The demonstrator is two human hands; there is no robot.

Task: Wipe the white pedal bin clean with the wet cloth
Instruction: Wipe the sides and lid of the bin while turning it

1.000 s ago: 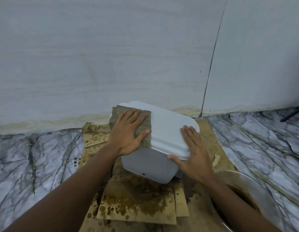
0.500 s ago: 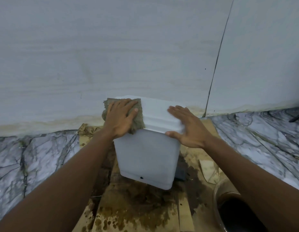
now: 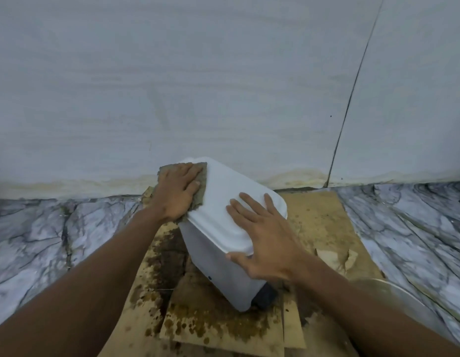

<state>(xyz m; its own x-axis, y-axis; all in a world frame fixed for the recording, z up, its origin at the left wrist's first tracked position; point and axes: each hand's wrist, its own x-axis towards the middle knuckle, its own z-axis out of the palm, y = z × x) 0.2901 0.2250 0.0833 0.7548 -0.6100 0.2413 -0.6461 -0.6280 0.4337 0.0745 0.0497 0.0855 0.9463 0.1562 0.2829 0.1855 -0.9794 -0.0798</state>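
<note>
The left hand (image 3: 176, 191) lies flat with straight fingers on the cloth (image 3: 201, 195), pressing it onto the far left corner of the bin (image 3: 218, 266) lid, the same corner it covered half a second ago. The brownish cloth shows as a strip past the fingertips and along the thumb side of that hand. Between the two hands is bare white lid. The bin has turned since the earlier frame: then its front wall faced the camera squarely, now a lower corner points toward the viewer and a dark part at its base shows below the right wrist. The right hand (image 3: 262, 240) has shifted too. It was at the lid's right edge; now it rests spread open on the near right part of the lid, thumb against the near rim. Under both forearms lies stained cardboard (image 3: 313, 220), and beside the right forearm is the rim of a bowl (image 3: 396, 288)
</note>
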